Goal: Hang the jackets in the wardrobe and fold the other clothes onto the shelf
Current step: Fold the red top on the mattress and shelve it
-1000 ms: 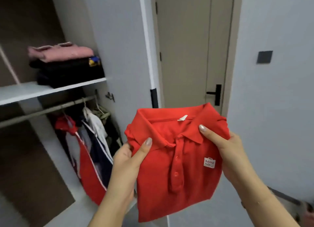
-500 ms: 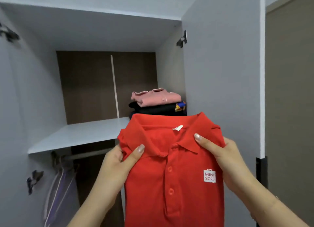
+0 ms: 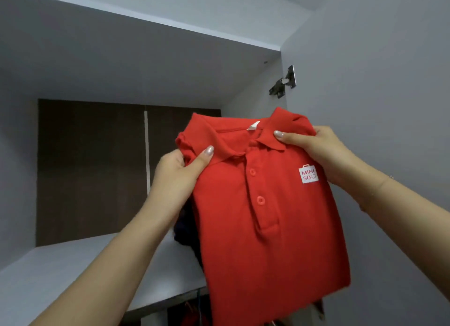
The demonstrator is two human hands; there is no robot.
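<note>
A folded red polo shirt [image 3: 265,228] with a white chest logo hangs upright in front of the wardrobe's upper compartment. My left hand [image 3: 175,172] pinches its left collar and shoulder, thumb on the front. On the other side, my right hand [image 3: 319,150] grips the right collar the same way. The shirt covers the stack of folded clothes on the white shelf [image 3: 60,277]; only a dark edge of the stack [image 3: 183,230] shows behind my left wrist.
The open wardrobe door [image 3: 377,106] stands at the right with a metal hinge [image 3: 283,82] on it. A dark brown back panel [image 3: 92,169] closes the compartment. Hanging clothes [image 3: 194,311] peek out below the shelf's front edge.
The view has swung from the room door to the wardrobe's upper compartment and moved closer. Both hands have raised the folded red shirt up to shelf height, in front of the stacked clothes.
</note>
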